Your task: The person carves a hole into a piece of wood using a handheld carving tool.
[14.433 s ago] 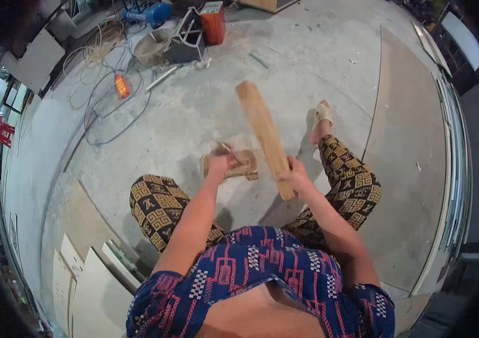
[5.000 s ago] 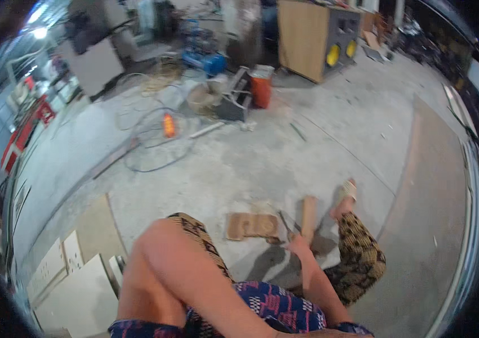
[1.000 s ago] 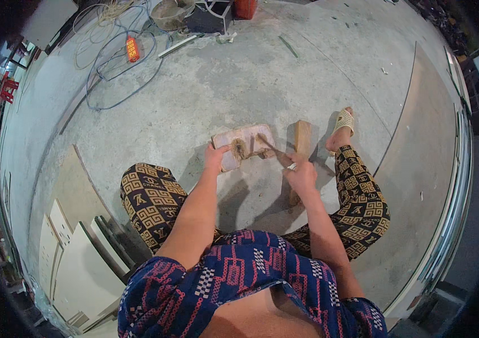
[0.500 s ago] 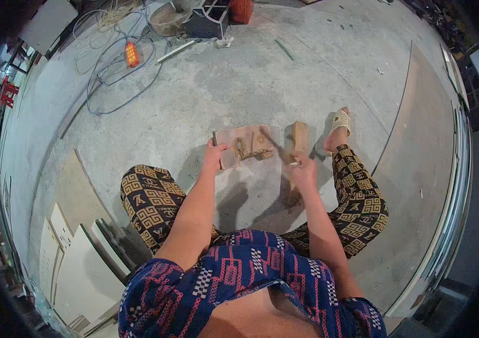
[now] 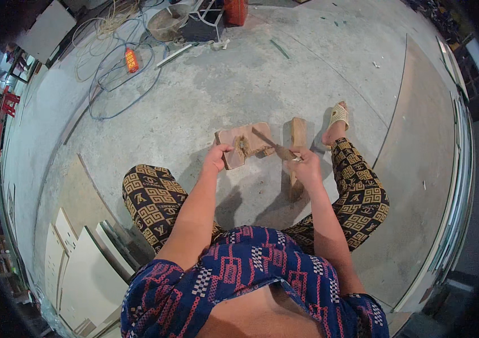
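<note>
A thick reddish-brown wooden block lies on the concrete floor between my legs, with a rough hollow gouged in its middle and a broken lower right edge. My left hand is closed on the block's left end, thumb on top. In my right hand is a narrow-bladed tool with a wooden handle; its dark blade slants across the block's right part, tip toward the far edge. Whether it is a chisel or a file I cannot tell. Under and beyond that hand lies a long squared wooden piece, partly covered by it.
My sandalled foot is right of the wood. Cut boards lie at left, a large sheet at right. Farther off are a blue cable, an orange bottle-like thing, a bowl and a dark frame.
The tool's blade, smeared by motion before, now shows clearly, lying across the block's right part. My left hand keeps its hold on the block. The view has shifted slightly.
</note>
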Available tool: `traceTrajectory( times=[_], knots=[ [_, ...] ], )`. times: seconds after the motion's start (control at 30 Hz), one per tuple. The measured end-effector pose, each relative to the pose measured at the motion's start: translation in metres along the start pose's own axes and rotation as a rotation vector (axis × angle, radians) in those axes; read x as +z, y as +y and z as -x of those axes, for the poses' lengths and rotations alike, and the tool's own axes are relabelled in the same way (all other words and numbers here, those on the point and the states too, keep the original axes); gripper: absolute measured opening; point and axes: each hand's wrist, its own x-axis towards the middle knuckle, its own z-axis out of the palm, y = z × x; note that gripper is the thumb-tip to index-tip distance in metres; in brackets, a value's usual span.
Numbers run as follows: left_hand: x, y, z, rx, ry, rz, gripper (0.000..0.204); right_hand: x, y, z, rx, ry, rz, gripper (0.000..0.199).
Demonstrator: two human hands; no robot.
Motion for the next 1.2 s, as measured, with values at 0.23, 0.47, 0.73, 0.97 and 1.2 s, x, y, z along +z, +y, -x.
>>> traceTrajectory(
  times=[0.23, 0.47, 0.73, 0.97, 1.2],
  knots=[
    [0.049, 0.037, 0.023, 0.175, -0.111, -0.19, 0.05, -0.024, -0.034, 0.004, -0.083, 0.205, -0.264, 0.039],
    [0.095, 0.018, 0.051, 0.86, -0.192, -1.544, 0.071, -0.03, -0.025, -0.001, -0.029, 0.292, -0.382, 0.034],
    [0.033, -0.054, 0.053, 0.788, -0.383, -2.209, 0.07, -0.016, -0.015, -0.005, -0.015, 0.207, -0.346, 0.039],
    [0.019, -0.032, 0.046, 0.468, -0.043, -2.108, 0.073, -0.008, -0.016, -0.004, 0.055, 0.149, -0.31, 0.04],
    [0.021, -0.039, 0.036, 0.206, -0.181, -2.045, 0.074, -0.006, -0.013, -0.005, 0.039, 0.121, -0.183, 0.039]
  ],
)
